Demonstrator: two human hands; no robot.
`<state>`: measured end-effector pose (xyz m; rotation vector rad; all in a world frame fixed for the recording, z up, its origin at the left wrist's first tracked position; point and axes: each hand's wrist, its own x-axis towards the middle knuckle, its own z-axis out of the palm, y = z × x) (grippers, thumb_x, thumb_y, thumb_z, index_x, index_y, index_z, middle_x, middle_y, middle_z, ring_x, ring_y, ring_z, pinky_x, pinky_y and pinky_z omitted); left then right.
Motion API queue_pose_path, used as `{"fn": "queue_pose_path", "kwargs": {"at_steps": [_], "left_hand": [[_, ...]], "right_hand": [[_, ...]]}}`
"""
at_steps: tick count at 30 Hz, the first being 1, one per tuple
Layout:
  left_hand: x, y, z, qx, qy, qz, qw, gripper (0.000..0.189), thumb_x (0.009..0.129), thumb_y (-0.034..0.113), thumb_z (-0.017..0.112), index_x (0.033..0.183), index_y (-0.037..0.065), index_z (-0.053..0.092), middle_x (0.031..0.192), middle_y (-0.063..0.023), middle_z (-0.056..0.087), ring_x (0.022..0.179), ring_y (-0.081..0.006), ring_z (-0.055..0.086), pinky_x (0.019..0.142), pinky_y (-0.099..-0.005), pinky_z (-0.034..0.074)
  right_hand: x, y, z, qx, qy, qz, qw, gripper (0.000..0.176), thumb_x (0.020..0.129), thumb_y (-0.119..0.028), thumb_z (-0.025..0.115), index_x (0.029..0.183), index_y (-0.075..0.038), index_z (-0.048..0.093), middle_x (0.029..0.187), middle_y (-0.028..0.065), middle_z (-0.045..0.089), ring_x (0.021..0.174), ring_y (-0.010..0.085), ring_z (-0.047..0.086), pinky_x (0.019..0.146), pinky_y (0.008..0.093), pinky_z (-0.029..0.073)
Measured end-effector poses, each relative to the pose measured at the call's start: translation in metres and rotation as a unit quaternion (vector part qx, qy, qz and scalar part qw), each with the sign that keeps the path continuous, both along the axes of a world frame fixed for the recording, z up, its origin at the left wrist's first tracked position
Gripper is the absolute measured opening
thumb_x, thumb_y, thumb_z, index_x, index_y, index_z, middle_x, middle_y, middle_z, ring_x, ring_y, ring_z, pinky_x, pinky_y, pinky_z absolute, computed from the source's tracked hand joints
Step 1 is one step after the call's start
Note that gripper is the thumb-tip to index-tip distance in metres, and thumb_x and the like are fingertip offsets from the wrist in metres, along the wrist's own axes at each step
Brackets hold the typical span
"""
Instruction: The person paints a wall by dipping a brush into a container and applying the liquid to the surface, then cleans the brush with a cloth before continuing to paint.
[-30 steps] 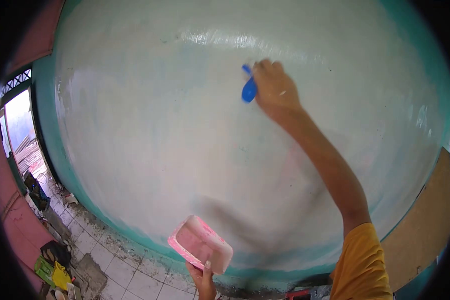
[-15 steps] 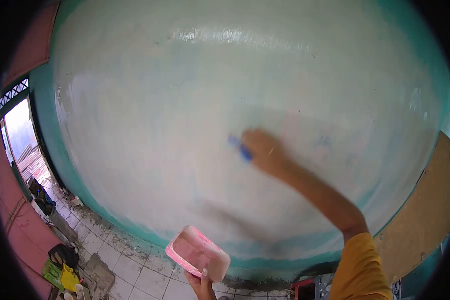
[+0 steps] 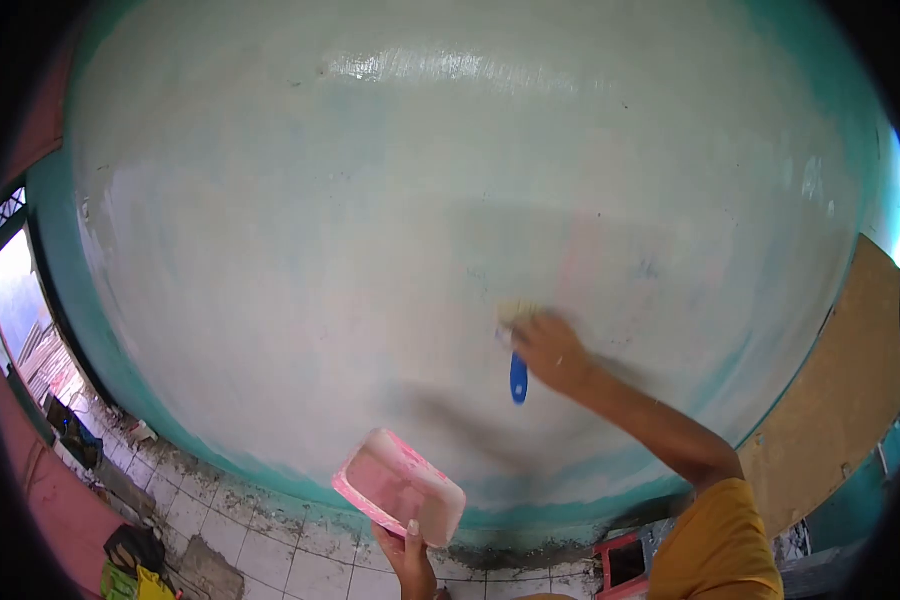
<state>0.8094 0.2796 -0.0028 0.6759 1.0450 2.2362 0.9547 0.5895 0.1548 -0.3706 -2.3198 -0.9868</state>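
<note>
A paintbrush (image 3: pixel 519 380) is held before the pale, green-edged wall (image 3: pixel 270 250), its blue handle pointing down and its light bristles (image 3: pixel 520 312) up; blur at the bristles makes it impossible to tell whether they touch the surface. The right hand (image 3: pixel 553 352) is closed around the brush where handle meets head, its fingers blurred and partly overlapping, covering the middle of the tool. Below and to the left, the left hand (image 3: pixel 410 565), partly closed, grips a pink-and-white tray (image 3: pixel 450 512) by its lower edge, thumb in view, the other fingers largely hidden behind it. The tray is tilted, and its contents are hard to make out. A mustard sleeve (image 3: pixel 722 540) is cut off at the bottom, partly screening a red-framed object (image 3: pixel 622 566) on the tiled floor (image 3: pixel 270 562). At right, a brown board (image 3: pixel 830 400) leans near the wall; at lower left, a yellow bag (image 3: pixel 154 587) is cropped by the frame's dark, curved border.
</note>
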Motion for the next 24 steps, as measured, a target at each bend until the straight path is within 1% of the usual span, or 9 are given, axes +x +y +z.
{"fn": "queue_pose_path", "kwargs": {"at_steps": [4, 5, 8, 9, 10, 11, 14, 19, 24], "left_hand": [[-0.019, 0.007, -0.025, 0.004, -0.013, -0.043, 0.999, 0.071, 0.093, 0.023, 0.062, 0.147, 0.007, 0.019, 0.142, -0.0134, 0.037, 0.129, -0.0253, 0.042, 0.105, -0.0423, 0.039], [-0.019, 0.009, -0.024, 0.014, -0.012, -0.061, 0.998, 0.070, 0.093, 0.022, 0.062, 0.147, 0.006, 0.020, 0.142, -0.0132, 0.038, 0.128, -0.0242, 0.043, 0.104, -0.0414, 0.039], [-0.031, 0.009, -0.035, 0.018, -0.008, -0.084, 0.996, 0.067, 0.093, 0.018, 0.061, 0.146, 0.004, 0.022, 0.140, -0.0129, 0.039, 0.126, -0.0221, 0.043, 0.103, -0.0386, 0.040], [-0.036, 0.014, -0.029, 0.019, 0.002, -0.093, 0.995, 0.066, 0.093, 0.017, 0.060, 0.145, 0.004, 0.022, 0.140, -0.0128, 0.040, 0.126, -0.0217, 0.043, 0.103, -0.0374, 0.039], [-0.039, 0.014, -0.030, 0.021, 0.014, -0.102, 0.994, 0.065, 0.093, 0.017, 0.060, 0.145, 0.004, 0.022, 0.139, -0.0127, 0.040, 0.126, -0.0212, 0.043, 0.103, -0.0363, 0.039], [-0.043, 0.015, -0.033, 0.014, 0.011, -0.114, 0.993, 0.063, 0.093, 0.016, 0.059, 0.144, 0.004, 0.024, 0.138, -0.0122, 0.041, 0.125, -0.0203, 0.044, 0.102, -0.0349, 0.039], [-0.044, 0.014, -0.033, -0.012, -0.010, -0.130, 0.991, 0.060, 0.094, 0.015, 0.058, 0.143, 0.004, 0.025, 0.137, -0.0113, 0.042, 0.124, -0.0190, 0.044, 0.102, -0.0349, 0.040], [-0.049, 0.018, -0.028, -0.030, -0.022, -0.144, 0.989, 0.058, 0.095, 0.013, 0.056, 0.143, 0.005, 0.025, 0.137, -0.0106, 0.042, 0.122, -0.0175, 0.045, 0.099, -0.0335, 0.042], [-0.050, 0.019, -0.032, -0.042, -0.020, -0.137, 0.990, 0.061, 0.095, 0.013, 0.057, 0.145, 0.005, 0.023, 0.138, -0.0109, 0.041, 0.123, -0.0177, 0.045, 0.099, -0.0337, 0.042]], "right_hand": [[0.010, -0.016, -0.007, -0.142, -0.014, 0.026, 0.989, 0.028, 0.090, -0.022, 0.061, 0.117, -0.013, 0.065, 0.108, 0.0099, 0.064, 0.096, 0.0272, 0.059, 0.087, 0.0418, 0.048], [0.014, -0.017, 0.019, -0.265, -0.040, -0.086, 0.959, 0.030, 0.087, -0.024, 0.061, 0.114, -0.011, 0.067, 0.106, 0.0118, 0.065, 0.100, 0.0297, 0.060, 0.088, 0.0456, 0.047], [0.034, 0.021, 0.063, -0.209, 0.131, -0.078, 0.966, 0.036, 0.095, -0.042, 0.057, 0.114, -0.013, 0.067, 0.120, 0.0143, 0.063, 0.108, 0.0344, 0.060, 0.098, 0.0431, 0.046], [0.028, -0.020, 0.127, -0.200, 0.067, -0.140, 0.968, 0.037, 0.096, -0.042, 0.055, 0.116, -0.013, 0.065, 0.121, 0.0114, 0.064, 0.109, 0.0321, 0.060, 0.094, 0.0409, 0.048], [0.036, -0.018, 0.146, -0.195, 0.161, -0.109, 0.961, 0.036, 0.096, -0.040, 0.055, 0.116, -0.012, 0.065, 0.113, 0.0092, 0.065, 0.104, 0.0311, 0.061, 0.089, 0.0386, 0.051], [0.041, -0.010, 0.150, 0.082, 0.167, -0.056, 0.981, 0.029, 0.094, -0.030, 0.058, 0.115, -0.010, 0.066, 0.104, 0.0092, 0.065, 0.094, 0.0324, 0.061, 0.084, 0.0398, 0.052], [0.030, -0.029, 0.148, 0.049, 0.292, -0.026, 0.955, 0.026, 0.092, -0.024, 0.064, 0.109, -0.005, 0.068, 0.107, 0.0179, 0.066, 0.095, 0.0342, 0.062, 0.085, 0.0392, 0.051], [0.003, -0.018, -0.013, -0.010, 0.182, -0.113, 0.977, 0.047, 0.074, -0.002, 0.063, 0.119, -0.016, 0.066, 0.123, 0.0058, 0.062, 0.095, 0.0298, 0.056, 0.079, 0.0386, 0.048], [-0.018, -0.043, -0.197, -0.113, 0.136, -0.069, 0.982, 0.045, 0.077, -0.010, 0.065, 0.121, -0.017, 0.066, 0.116, 0.0053, 0.065, 0.094, 0.0269, 0.060, 0.079, 0.0413, 0.049]]}}
